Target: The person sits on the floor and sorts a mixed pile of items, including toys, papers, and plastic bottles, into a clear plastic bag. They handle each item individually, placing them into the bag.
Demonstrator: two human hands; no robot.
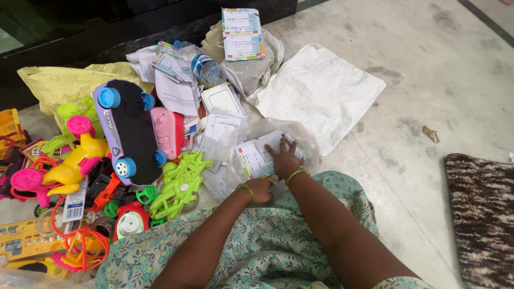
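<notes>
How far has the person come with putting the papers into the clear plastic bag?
Done: some printed papers already lie inside the clear plastic bag. In hand: the right hand presses on them while the left hand grips the bag's near edge. Left: loose papers and a booklet lie outside it.

Green (floral) dress [257, 241], white sack [321, 91]

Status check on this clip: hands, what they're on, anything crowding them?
Right hand flat on papers inside clear plastic bag. Left hand gripping bag's near edge. Loose papers and green plastic toy crowd the left side.
</notes>
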